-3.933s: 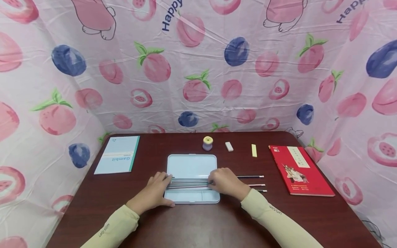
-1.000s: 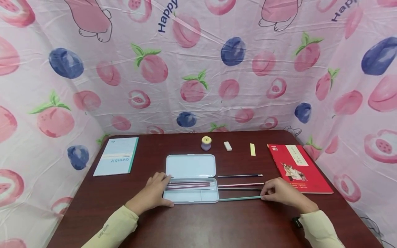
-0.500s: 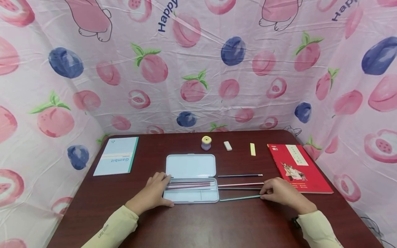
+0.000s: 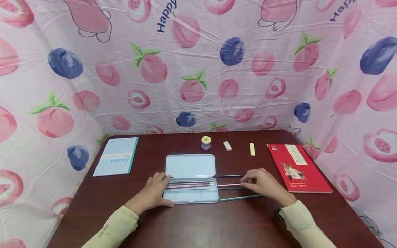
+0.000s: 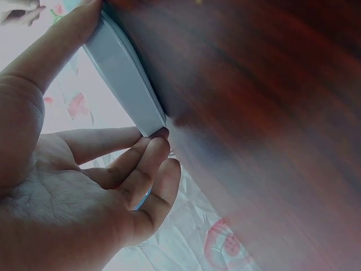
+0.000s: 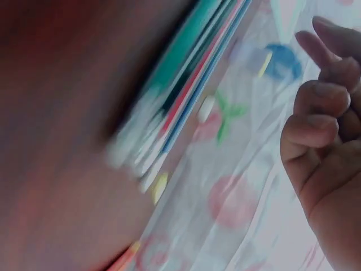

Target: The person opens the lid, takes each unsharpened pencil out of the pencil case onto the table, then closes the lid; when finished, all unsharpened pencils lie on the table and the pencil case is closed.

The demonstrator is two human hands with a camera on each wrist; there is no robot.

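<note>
The pale blue pencil case [image 4: 190, 164] lies open on the table, with several pencils [image 4: 190, 186] in its upper compartment. At its left end my left hand [image 4: 152, 192] holds the case between thumb and fingers; the left wrist view shows the grip on the case's side [image 5: 121, 73]. My right hand [image 4: 263, 185] hovers over the pencils right of the case, its fingers loosely bent and nothing between them. Below it lie a green pencil [image 4: 238, 198], a red pencil [image 4: 229, 185], a dark blue pencil [image 4: 229, 176] and a thin dark one, partly hidden in the head view.
Behind the case stand a yellow-and-purple sharpener-like pot [image 4: 206, 143], a white eraser [image 4: 227, 146] and a yellow strip [image 4: 252, 149]. A light blue notebook [image 4: 116, 156] lies at left, a red book [image 4: 299, 168] at right. Patterned cloth [image 4: 198, 113] hangs around the table.
My right hand first reaches into the case, then lays the green pencil at the front of the row. It has now let go and moved up and left. My left hand stays put.
</note>
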